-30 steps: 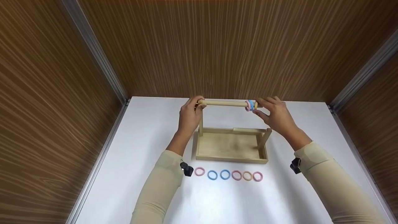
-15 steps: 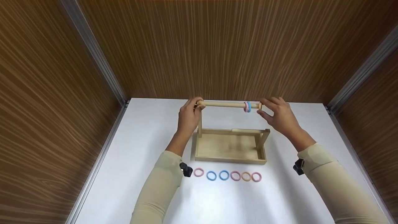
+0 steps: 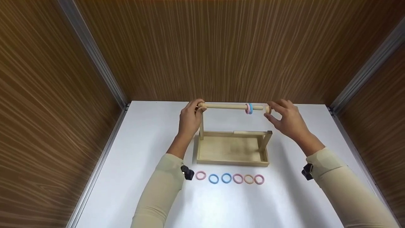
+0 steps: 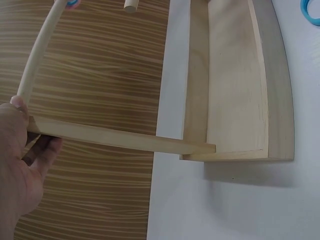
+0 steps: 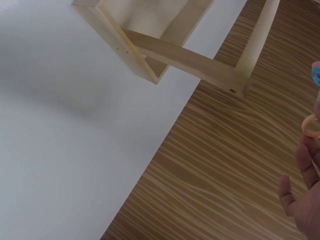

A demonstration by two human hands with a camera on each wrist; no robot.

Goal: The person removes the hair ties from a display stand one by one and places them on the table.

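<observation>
I see a round pale wooden dowel [image 3: 232, 107] lying level across the top of a pale wooden tray stand [image 3: 232, 148], and my left hand [image 3: 189, 120] grips its left end, fingers curled round the rod where it meets the left upright. In the left wrist view the same hand [image 4: 17, 170] wraps that joint, thumb on top.

On the rod, well along from the left grip and just inside the right one, sit a pink hair ring and a blue hair ring [image 3: 249, 108], pressed side by side. Just beyond them, at the rod's right tip, my right hand [image 3: 289, 122] pinches an orange hair ring [image 3: 267, 109] between thumb and fingers; whether that ring is already over the tip I cannot tell. The right wrist view shows the orange ring [image 5: 312, 126] at the fingertips, with the pink and blue pair just above it at the frame edge.

Below both grips stands the tray, with its right upright leaning outward. Nearer to me than the tray, between my two sleeves, six hair rings lie in a row [image 3: 229, 178] on the white table [image 3: 142, 142]: pink, blue, blue, pink, orange, pink. Wood-grain panels wall the table on three sides.
</observation>
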